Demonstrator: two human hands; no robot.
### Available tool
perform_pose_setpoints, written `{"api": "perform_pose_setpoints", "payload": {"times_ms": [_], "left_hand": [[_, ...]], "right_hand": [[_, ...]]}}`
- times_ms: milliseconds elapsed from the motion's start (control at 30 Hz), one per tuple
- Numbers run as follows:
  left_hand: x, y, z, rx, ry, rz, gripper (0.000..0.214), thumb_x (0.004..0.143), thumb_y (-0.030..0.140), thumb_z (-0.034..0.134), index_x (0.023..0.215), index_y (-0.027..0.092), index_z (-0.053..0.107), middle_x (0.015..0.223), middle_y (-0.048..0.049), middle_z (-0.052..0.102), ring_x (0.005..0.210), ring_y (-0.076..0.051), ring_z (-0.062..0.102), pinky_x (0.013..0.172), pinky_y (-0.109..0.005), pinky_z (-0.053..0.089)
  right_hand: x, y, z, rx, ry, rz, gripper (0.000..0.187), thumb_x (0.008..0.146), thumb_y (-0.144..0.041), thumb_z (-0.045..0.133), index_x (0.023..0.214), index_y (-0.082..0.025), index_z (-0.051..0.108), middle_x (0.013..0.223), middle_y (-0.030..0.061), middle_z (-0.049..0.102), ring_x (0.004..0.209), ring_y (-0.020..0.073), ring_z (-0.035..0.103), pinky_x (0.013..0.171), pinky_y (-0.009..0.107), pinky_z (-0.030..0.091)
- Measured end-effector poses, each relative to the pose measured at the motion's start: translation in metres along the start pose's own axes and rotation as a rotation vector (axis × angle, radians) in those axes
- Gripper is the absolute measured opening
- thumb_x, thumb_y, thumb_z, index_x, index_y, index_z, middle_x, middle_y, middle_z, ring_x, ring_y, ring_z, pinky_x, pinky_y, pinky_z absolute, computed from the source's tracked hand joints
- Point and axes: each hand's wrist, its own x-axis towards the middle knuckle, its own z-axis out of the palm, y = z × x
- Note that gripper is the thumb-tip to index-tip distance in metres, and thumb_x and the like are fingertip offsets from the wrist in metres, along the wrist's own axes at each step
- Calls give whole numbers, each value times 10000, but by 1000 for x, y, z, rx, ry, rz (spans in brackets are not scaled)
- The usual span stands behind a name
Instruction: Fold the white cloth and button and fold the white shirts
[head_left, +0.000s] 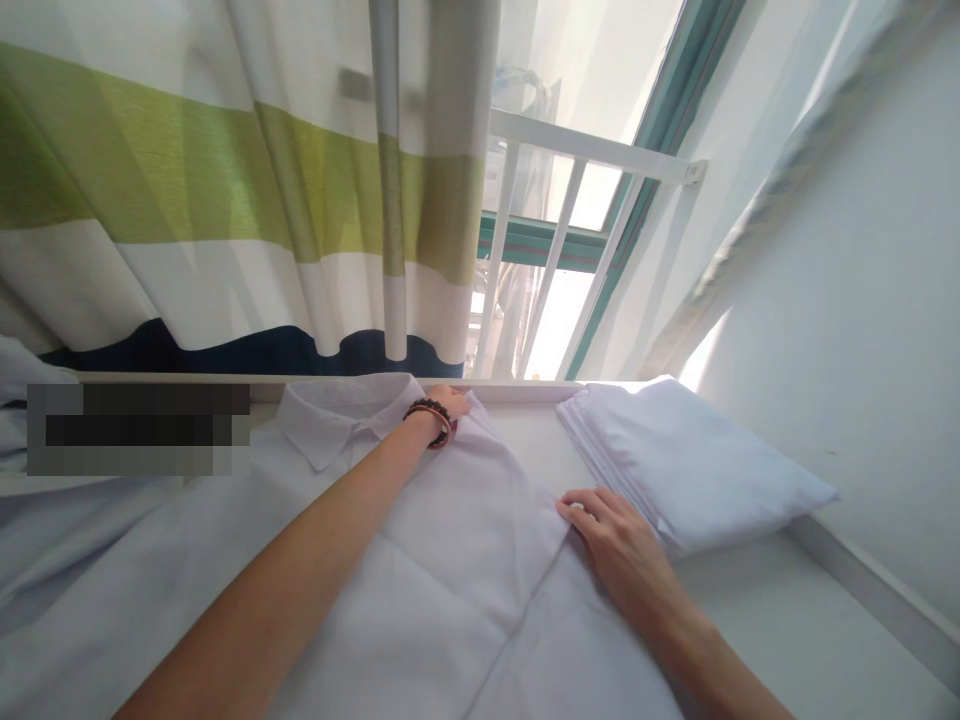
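A white collared shirt (442, 560) lies spread in front of me, its collar (319, 425) toward the window. My left hand (451, 402) reaches across the shirt and grips its shoulder near the collar. Dark beaded and reddish bracelets (435, 420) circle that wrist. Lower and to the right, my right hand (611, 525) pinches the shirt's outer edge between thumb and fingers. A diagonal fold line runs down the cloth from there. The fabric inside both grips is mostly hidden by the fingers.
Folded white garments (682, 460) lie stacked on the white surface (810, 620) at the right, beside the wall (877, 350). Beyond the back ledge hang a green-and-white curtain (225, 170) and a white window railing (592, 145). More pale cloth (60, 530) lies at left, near a blurred-out patch.
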Motion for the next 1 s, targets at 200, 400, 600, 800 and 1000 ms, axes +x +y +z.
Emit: {"api": "perform_pose_setpoints", "payload": {"times_ms": [200,400,600,800,1000], "left_hand": [[-15,5,7,218,66,56,326,919,317,557,1200,153,548,1195,-96,575,1015,-218,596,852,-425,518],[-25,18,10,437,6,237,502,844,366,646,1273,160,487,1214,-109,565,1045,-238,581,891,-424,484],[-48,32,19,642,42,429,517,819,174,623,1314,173,472,1417,-178,384,1295,-350,372,1035,-493,313],[-55,18,30,862,-239,909,321,984,274,369,1163,225,630,1349,-52,546,1387,-263,288,1120,-420,223],[-55,-6,2,847,-422,755,536,984,472,279,1464,236,311,1551,-51,247,1438,-234,174,1157,-406,132]], "right_hand": [[-2,-2,-1,-69,1,-41,504,836,23,469,1305,-152,526,962,72,673,837,208,575,762,335,460],[1,-2,4,-140,52,-120,403,835,-9,506,1201,-137,619,1154,95,649,945,225,562,775,340,471],[-1,0,7,-162,68,-174,404,843,-26,502,1222,-123,602,1233,72,640,1016,220,539,811,319,469],[-1,3,6,-137,57,-194,435,842,6,455,1234,-121,594,1267,57,625,1069,223,531,848,312,461],[-3,3,4,-135,50,-126,413,842,1,464,1202,-131,616,1208,66,655,1029,224,562,846,322,458]]}}
